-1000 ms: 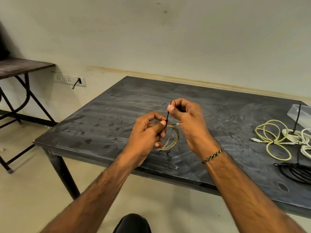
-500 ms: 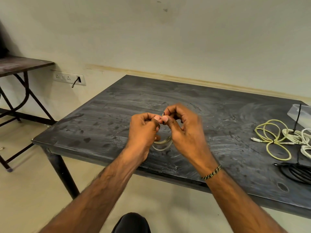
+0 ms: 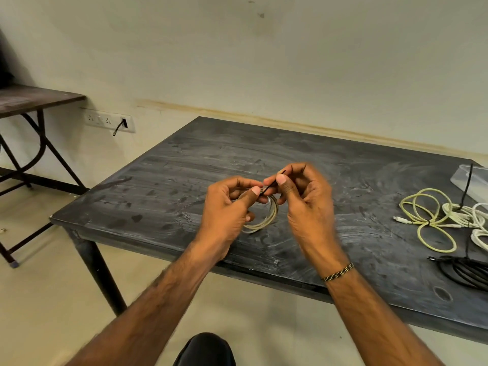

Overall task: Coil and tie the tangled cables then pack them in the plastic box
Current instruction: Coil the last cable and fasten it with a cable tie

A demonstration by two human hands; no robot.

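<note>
Dark scuffed table [image 3: 211, 159], frame centre: left hand [image 3: 227, 212] grips a pale coiled cable [image 3: 266, 220]; right hand [image 3: 303, 202] pinches a thin black tie [image 3: 272, 186]. Tied cables [image 3: 427, 220] and plastic box [image 3: 478, 178], right edge.

No text, label, brand, number or sign can be read.
</note>
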